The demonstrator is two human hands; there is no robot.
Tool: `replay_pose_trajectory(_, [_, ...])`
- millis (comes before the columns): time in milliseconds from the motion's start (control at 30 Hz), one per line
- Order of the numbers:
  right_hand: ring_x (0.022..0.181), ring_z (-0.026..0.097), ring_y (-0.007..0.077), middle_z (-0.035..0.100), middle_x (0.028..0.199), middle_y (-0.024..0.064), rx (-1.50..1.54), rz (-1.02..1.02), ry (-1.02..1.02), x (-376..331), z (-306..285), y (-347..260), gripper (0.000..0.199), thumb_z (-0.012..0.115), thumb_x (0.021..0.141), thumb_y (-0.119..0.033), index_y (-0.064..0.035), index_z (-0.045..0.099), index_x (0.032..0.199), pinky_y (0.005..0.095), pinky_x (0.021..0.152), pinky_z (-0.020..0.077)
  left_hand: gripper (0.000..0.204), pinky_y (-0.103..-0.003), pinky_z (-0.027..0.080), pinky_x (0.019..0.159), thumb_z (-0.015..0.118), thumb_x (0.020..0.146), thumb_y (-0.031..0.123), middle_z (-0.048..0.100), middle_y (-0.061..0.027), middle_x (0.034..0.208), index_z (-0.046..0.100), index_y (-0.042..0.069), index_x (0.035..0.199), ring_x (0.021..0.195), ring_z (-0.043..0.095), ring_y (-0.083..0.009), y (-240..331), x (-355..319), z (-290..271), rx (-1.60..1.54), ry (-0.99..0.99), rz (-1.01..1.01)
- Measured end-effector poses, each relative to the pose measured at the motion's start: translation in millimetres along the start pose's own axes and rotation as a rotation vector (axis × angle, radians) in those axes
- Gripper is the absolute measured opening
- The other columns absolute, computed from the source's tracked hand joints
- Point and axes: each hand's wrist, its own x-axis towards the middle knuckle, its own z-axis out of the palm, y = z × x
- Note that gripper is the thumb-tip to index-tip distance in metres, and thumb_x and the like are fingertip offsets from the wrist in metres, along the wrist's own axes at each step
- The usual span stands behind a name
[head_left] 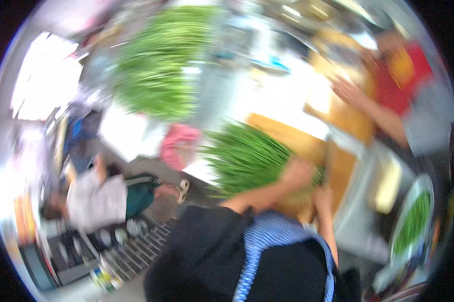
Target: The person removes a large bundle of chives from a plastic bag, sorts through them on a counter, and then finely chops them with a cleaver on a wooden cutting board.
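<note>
A thick bunch of long green chives lies across a wooden cutting board in front of me. My left hand is on the bunch near its right end, fingers curled over the stalks. In my right hand is a knife, its blade pointing away from me over the board, just right of the chives. A few green bits show between the blade and my left hand. Motion blur hides the fine detail of the fingers and the blade edge.
A large heap of chives covers the far left counter, with a pink bag nearer. At right stands a tub of cut greens. One person in red works across the table; another in white is at left.
</note>
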Motion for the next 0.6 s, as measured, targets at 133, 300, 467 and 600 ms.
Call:
replay_pose_trajectory(133, [0.06, 0.06, 0.0263, 0.063, 0.068, 0.0168, 0.206, -0.22, -0.032, 31, 2, -9, 0.022, 0.052, 0.086, -0.013, 0.0048, 0.063, 0.08, 0.041, 0.052, 0.0431, 0.056, -0.052, 0.025, 0.106, 0.045, 0.092, 0.042, 0.054, -0.0195, 0.124, 0.052, -0.003, 0.124, 0.118, 0.047, -0.034, -50, 2, -1, -0.422, 0.182, -0.102])
replay_pose_trajectory(300, [0.072, 0.064, 0.0384, 0.065, 0.079, 0.0254, 0.177, -0.213, -0.115, 124, 52, 27, 0.024, 0.054, 0.081, -0.008, 0.0142, 0.06, 0.089, 0.0441, 0.063, 0.0469, 0.095, -0.053, 0.009, 0.115, 0.051, 0.083, 0.061, 0.029, -0.0256, 0.149, 0.03, -0.011, 0.141, 0.139, 0.025, -0.0384, -61, -12, -1, -0.104, 0.152, -0.042])
replay_pose_trajectory(467, [0.084, 0.064, 0.0423, 0.067, 0.088, 0.029, 0.169, -0.223, -0.138, 126, 44, 26, 0.03, 0.052, 0.08, -0.009, 0.0158, 0.06, 0.096, 0.0449, 0.074, 0.0474, 0.115, -0.053, 0.007, 0.117, 0.069, 0.069, 0.059, 0.013, -0.023, 0.156, 0.018, -0.007, 0.147, 0.144, 0.015, -0.0366, -27, -8, 98, 0.454, 0.597, -0.272])
replay_pose_trajectory(600, [0.08, 0.064, 0.0341, 0.068, 0.088, 0.0222, 0.248, -0.359, -0.1, 105, 28, 12, 0.031, 0.051, 0.081, -0.01, 0.0117, 0.062, 0.101, 0.0427, 0.072, 0.0479, 0.078, -0.054, 0.01, 0.117, 0.067, 0.077, 0.04, 0.028, -0.0229, 0.15, 0.039, -0.001, 0.138, 0.141, 0.023, -0.0385, -35, -17, 24, -0.13, 0.354, -0.146])
